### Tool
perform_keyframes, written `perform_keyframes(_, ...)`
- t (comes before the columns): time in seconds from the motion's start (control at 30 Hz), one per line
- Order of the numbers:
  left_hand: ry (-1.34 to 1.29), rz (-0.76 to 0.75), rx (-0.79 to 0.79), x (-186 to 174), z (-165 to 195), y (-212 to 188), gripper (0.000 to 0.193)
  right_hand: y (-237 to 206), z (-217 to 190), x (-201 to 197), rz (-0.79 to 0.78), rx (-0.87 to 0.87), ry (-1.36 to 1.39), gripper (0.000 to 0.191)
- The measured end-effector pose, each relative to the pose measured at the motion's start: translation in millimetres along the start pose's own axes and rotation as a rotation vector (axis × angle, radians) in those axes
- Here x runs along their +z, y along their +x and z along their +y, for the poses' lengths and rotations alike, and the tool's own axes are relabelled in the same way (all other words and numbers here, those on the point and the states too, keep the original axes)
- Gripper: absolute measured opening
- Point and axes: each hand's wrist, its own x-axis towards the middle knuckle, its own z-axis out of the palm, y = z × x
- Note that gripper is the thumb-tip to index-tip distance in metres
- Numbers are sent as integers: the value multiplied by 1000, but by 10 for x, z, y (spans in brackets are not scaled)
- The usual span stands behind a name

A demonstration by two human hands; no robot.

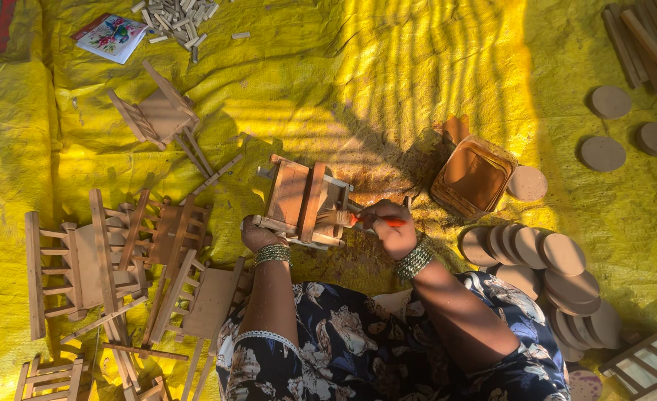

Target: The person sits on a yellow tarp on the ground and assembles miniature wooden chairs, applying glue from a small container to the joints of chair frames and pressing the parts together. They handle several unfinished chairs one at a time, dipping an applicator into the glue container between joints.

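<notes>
A small wooden toy chair point(302, 199) lies tipped over on the yellow tarp point(388, 82) in front of me, partly coated brown. My left hand point(260, 238) grips its lower left edge. My right hand point(391, 229) is closed around an orange-handled paintbrush point(343, 218) whose bristles touch the chair's right side. Both wrists wear beaded bangles. A square tub of brown paint point(474, 177) stands open to the right of the chair, beyond my right hand.
Several unpainted toy chairs point(98, 260) lie heaped at the left, another chair point(158, 115) farther back. Round wooden discs point(544, 256) are stacked at the right, more discs point(603, 152) beyond. Wooden sticks point(176, 16) and a booklet point(111, 36) lie at the top left.
</notes>
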Motion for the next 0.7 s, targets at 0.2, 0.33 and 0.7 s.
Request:
perform_keyframes(0.2,51,94,-28,-59,-44,64,16,203,-147,-220,19,-348,-451,20)
perform_keyframes(0.33,59,-10,61,-61,-64,69,16,167,-280,-97,-40,-487,-637,17)
perform_keyframes(0.7,306,-152,77,68,-13,88,21,-48,108,-9,-199,-332,-213,19)
